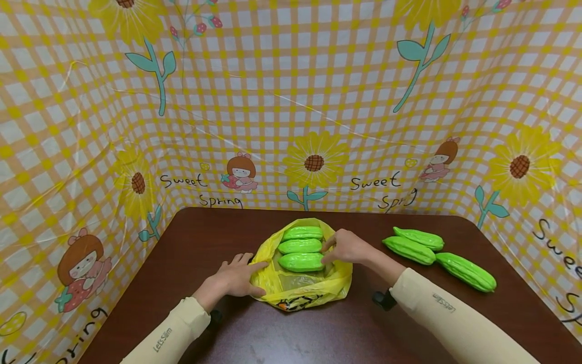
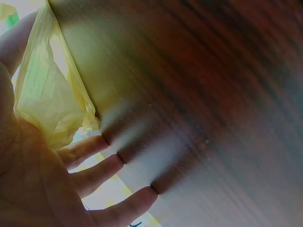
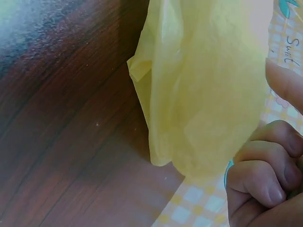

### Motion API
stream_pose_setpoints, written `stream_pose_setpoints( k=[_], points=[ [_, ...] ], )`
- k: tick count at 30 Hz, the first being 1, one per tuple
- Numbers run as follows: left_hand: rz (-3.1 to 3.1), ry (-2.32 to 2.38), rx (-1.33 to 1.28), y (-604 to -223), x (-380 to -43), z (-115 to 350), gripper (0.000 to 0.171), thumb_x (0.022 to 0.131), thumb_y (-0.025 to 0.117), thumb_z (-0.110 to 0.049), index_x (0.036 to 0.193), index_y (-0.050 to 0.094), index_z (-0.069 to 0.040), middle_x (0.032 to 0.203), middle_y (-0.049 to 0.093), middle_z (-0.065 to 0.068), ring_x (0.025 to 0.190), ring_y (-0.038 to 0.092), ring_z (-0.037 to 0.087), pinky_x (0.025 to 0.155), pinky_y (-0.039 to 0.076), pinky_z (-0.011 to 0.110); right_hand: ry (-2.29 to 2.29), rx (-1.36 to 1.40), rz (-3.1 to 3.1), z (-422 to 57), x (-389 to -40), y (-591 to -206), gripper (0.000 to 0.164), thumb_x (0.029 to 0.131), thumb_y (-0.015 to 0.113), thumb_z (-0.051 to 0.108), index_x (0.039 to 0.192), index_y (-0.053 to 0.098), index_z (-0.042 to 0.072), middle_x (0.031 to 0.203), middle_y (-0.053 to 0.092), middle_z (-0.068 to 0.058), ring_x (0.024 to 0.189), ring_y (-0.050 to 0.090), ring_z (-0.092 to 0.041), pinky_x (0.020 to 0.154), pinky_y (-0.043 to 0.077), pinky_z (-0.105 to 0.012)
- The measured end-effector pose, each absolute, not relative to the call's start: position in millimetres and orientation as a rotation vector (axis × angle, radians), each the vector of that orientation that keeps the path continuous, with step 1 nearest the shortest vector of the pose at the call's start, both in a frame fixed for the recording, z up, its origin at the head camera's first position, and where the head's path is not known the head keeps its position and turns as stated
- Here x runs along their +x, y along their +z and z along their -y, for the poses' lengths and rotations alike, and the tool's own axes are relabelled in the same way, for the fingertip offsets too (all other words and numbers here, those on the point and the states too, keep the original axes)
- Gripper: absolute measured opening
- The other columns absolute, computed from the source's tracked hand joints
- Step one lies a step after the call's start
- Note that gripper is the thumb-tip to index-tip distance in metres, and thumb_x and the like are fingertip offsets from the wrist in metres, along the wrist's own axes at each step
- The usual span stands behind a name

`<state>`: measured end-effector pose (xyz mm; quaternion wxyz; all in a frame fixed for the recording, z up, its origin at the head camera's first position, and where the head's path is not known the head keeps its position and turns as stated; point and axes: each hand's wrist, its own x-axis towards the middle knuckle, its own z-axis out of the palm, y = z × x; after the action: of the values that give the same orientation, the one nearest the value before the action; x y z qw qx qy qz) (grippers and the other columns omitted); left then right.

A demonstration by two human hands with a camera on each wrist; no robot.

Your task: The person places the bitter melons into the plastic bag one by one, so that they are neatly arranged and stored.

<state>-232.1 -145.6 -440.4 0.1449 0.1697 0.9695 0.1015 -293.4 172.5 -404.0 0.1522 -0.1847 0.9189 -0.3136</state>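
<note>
A person's right grip [image 1: 349, 247] bends over the right rim of a yellow plastic bag [image 1: 343, 283] on a brown counter [image 1: 195, 242]. Just left of this grip, inside the bag, three green gourds [image 1: 300, 246] lie side by side. Their long axes run left to right, so they meet the right grip end-on. Its thumb and a finger are at the right ends of the nearest two; the right wrist view shows other fingers curled, but I cannot tell whether anything is pinched.

The left grip [image 1: 234, 278] is spread, fingers straight, thumb and forefinger against the bag's left side, other fingertips touching the counter.

Three loose gourds [image 1: 466, 272] lie right of the right grip, beyond the right sleeve [image 1: 454, 321]: two side by side, and a third whose far end touches or nearly touches that pair. Their long axes slant from far left to near right. The right grip is clearly nearer them; the bag lies between them and the left grip.
</note>
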Motion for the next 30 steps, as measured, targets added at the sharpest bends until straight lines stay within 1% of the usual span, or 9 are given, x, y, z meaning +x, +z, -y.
stream_pose_setpoints(
  k=[3, 6, 10, 12, 17, 23, 26, 28, 30],
  points=[
    [-2.796, 0.288, 0.489, -440.7, -232.2, 145.8, 0.076, 0.087, 0.073, -0.055, 0.153, 0.045, -0.031, 0.160, 0.031, 0.015, 0.147, 0.029, 0.038, 0.108, 0.029, 0.068, -0.944, -0.499, -2.645, -178.0, -290.1, -401.7, 0.034, 0.083, 0.082, 0.021, 0.111, 0.077, 0.002, 0.053, 0.047, 0.006, 0.050, 0.017, -0.011, 0.053, 0.027, -0.028],
    [-2.795, 0.288, 0.492, -440.1, -231.5, 145.8, 0.075, 0.087, 0.073, -0.054, 0.153, 0.045, -0.030, 0.160, 0.031, 0.015, 0.147, 0.029, 0.039, 0.109, 0.029, 0.067, -0.983, -0.443, -2.651, -184.0, -286.4, -398.7, 0.038, 0.084, 0.082, 0.025, 0.115, 0.076, 0.004, 0.050, 0.039, 0.006, 0.052, 0.026, -0.013, 0.056, 0.032, -0.029],
    [-2.789, 0.295, 0.496, -438.7, -230.4, 146.0, 0.074, 0.089, 0.072, -0.052, 0.154, 0.044, -0.029, 0.160, 0.030, 0.016, 0.148, 0.027, 0.040, 0.109, 0.028, 0.068, -1.010, -0.407, -2.671, -194.3, -281.4, -393.5, 0.043, 0.084, 0.081, 0.030, 0.118, 0.074, 0.004, 0.092, 0.073, -0.006, 0.078, 0.053, -0.020, 0.070, 0.043, -0.034],
    [-2.789, 0.299, 0.496, -438.3, -229.7, 145.8, 0.074, 0.089, 0.072, -0.051, 0.154, 0.044, -0.029, 0.160, 0.030, 0.017, 0.148, 0.027, 0.040, 0.109, 0.028, 0.068, -1.019, -0.401, -2.681, -200.4, -279.9, -391.8, 0.042, 0.086, 0.080, 0.031, 0.119, 0.074, 0.005, 0.114, 0.072, -0.010, 0.093, 0.057, -0.025, 0.075, 0.045, -0.036],
    [-2.791, 0.311, 0.494, -438.6, -229.0, 145.4, 0.075, 0.087, 0.073, -0.053, 0.153, 0.045, -0.029, 0.160, 0.031, 0.016, 0.147, 0.029, 0.039, 0.109, 0.029, 0.068, -1.043, -0.396, -2.693, -217.4, -278.2, -388.9, 0.037, 0.090, 0.076, 0.029, 0.120, 0.074, 0.007, 0.121, 0.070, -0.013, 0.114, 0.058, -0.036, 0.086, 0.050, -0.044],
    [-2.795, 0.307, 0.498, -442.9, -231.7, 146.9, 0.075, 0.088, 0.073, -0.053, 0.153, 0.045, -0.029, 0.160, 0.031, 0.016, 0.147, 0.029, 0.040, 0.108, 0.029, 0.068, -1.105, -0.342, -2.675, -238.3, -273.8, -383.4, 0.045, 0.090, 0.075, 0.037, 0.124, 0.072, 0.008, 0.145, 0.055, -0.019, 0.139, 0.040, -0.047, 0.102, 0.044, -0.059],
    [-2.801, 0.313, 0.501, -449.9, -236.0, 148.2, 0.075, 0.088, 0.073, -0.052, 0.153, 0.045, -0.029, 0.160, 0.030, 0.016, 0.148, 0.027, 0.040, 0.108, 0.028, 0.069, -1.131, -0.295, -2.660, -248.6, -270.6, -380.8, 0.050, 0.089, 0.075, 0.042, 0.126, 0.071, 0.008, 0.152, 0.045, -0.023, 0.141, 0.036, -0.050, 0.103, 0.042, -0.059],
    [-2.806, 0.323, 0.503, -451.3, -236.4, 148.5, 0.075, 0.088, 0.073, -0.051, 0.154, 0.044, -0.028, 0.160, 0.030, 0.017, 0.148, 0.027, 0.041, 0.109, 0.027, 0.069, -1.152, -0.266, -2.656, -255.7, -269.2, -380.6, 0.053, 0.088, 0.076, 0.043, 0.127, 0.070, 0.008, 0.154, 0.042, -0.026, 0.130, 0.046, -0.048, 0.088, 0.051, -0.050],
    [-2.802, 0.322, 0.503, -449.2, -235.6, 148.0, 0.075, 0.088, 0.073, -0.051, 0.154, 0.044, -0.028, 0.160, 0.030, 0.017, 0.148, 0.027, 0.040, 0.109, 0.027, 0.069, -1.188, -0.225, -2.647, -262.5, -268.2, -381.0, 0.053, 0.087, 0.078, 0.042, 0.127, 0.070, 0.008, 0.138, 0.055, -0.026, 0.096, 0.061, -0.036, 0.068, 0.052, -0.040]
  ],
)
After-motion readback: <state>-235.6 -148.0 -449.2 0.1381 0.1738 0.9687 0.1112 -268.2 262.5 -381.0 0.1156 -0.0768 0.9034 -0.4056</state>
